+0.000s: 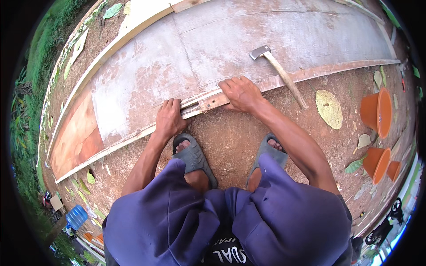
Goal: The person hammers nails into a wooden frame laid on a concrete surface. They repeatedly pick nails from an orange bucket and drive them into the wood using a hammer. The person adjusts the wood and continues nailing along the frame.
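A long plywood panel (149, 66) edged with wooden strips lies before me, its face stained whitish and brown. My left hand (170, 118) grips the near edge, fingers over the top. Further right, my right hand (242, 94) clasps the same edge beside a short wooden block (213, 103) joined to the edge strip. Between the hands, the strip (191, 111) shows a gap or split. A hatchet (279, 69) with a wooden handle rests on the panel to the right of my right hand, its handle reaching past the near edge. The undersides of my fingers are mostly hidden.
Bare brown soil (226, 143) lies between my sandalled feet. Orange plastic pots (369, 109) lie on their sides at the right, near a large yellow leaf (328, 109). A blue water jug (76, 217) is at lower left, a motorcycle (382, 229) at lower right.
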Action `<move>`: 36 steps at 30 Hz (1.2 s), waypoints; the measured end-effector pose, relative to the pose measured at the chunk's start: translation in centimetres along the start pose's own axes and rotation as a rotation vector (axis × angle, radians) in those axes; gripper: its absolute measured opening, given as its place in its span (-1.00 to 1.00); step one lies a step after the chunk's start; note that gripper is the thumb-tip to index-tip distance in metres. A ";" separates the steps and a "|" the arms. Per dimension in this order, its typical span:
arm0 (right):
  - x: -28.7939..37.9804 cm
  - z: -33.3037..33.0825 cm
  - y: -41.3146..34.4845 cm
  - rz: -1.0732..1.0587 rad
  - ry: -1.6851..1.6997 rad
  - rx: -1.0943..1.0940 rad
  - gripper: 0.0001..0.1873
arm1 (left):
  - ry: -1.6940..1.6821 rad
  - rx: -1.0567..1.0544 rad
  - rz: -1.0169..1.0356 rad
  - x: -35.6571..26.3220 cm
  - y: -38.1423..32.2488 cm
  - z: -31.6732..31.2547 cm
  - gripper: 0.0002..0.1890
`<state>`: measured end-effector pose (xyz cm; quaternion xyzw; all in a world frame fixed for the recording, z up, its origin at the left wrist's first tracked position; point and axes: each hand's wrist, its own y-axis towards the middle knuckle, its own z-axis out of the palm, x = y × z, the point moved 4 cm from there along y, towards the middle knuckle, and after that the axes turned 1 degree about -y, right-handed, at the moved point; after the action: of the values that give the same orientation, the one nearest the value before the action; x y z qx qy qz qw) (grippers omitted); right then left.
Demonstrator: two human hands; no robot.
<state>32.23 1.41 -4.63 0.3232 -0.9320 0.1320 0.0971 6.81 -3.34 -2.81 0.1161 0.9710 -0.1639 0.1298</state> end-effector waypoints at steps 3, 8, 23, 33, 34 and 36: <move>0.2 0.9 -0.7 -0.002 -0.026 -0.038 -0.22 | 0.016 -0.054 0.072 0.0 0.8 0.2 -0.27; 0.7 -1.3 -1.3 0.034 0.034 -0.142 -0.19 | -0.083 -0.047 0.068 -0.6 -0.1 -1.4 -0.14; 1.0 -1.4 -1.0 0.035 0.028 -0.163 -0.12 | -0.192 -0.258 0.000 -0.8 0.5 -0.9 -0.62; 1.1 -1.3 -1.0 0.041 0.057 -0.179 -0.12 | -0.142 -0.282 0.024 -0.4 0.2 -0.7 -0.60; 1.2 -1.2 -0.9 0.044 0.064 -0.168 -0.12 | -0.154 -0.287 0.022 -0.2 0.3 -0.7 -0.60; 1.3 -1.3 -0.7 0.061 0.075 -0.147 -0.12 | -0.180 -0.281 0.007 0.1 0.2 -0.7 -0.60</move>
<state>31.79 0.53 -2.88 0.2815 -0.9443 0.0780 0.1512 6.57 -2.92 -2.23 0.0852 0.9683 -0.0358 0.2320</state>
